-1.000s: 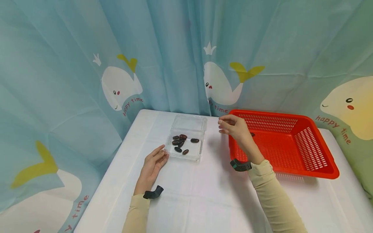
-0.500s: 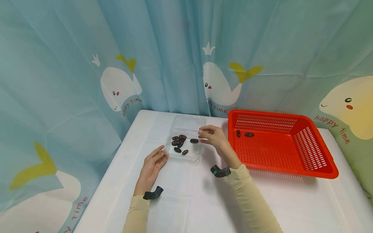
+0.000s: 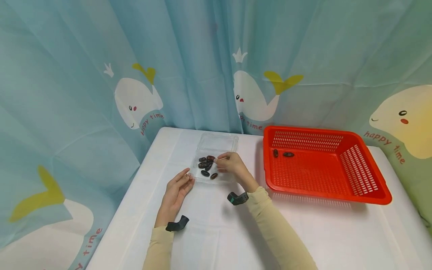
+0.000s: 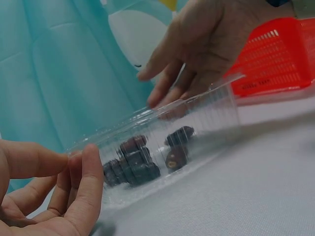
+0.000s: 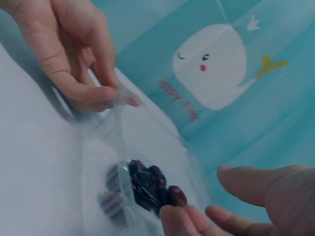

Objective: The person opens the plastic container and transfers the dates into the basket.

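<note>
A clear plastic box (image 3: 217,142) with its lid folded back lies on the table, several dark brown dates (image 3: 205,173) inside it. My left hand (image 3: 175,192) pinches the near left corner of the box between thumb and fingers, seen closely in the left wrist view. Over the right side of the box is my right hand (image 3: 234,167), its fingertips close to the dates. In the right wrist view its thumb (image 5: 246,186) stands apart from the fingers, and nothing shows between them. This hand hides part of the box in the head view.
A red perforated basket (image 3: 310,180) stands to the right of the box. Two dates (image 3: 288,154) lie at its back left. A white cloth covers the table (image 3: 216,232), and a whale-print curtain (image 3: 202,75) hangs behind it.
My right hand has moved left from the red basket's edge to over the plastic box, in front of the date on its right side. My left hand has stayed at the corner.
</note>
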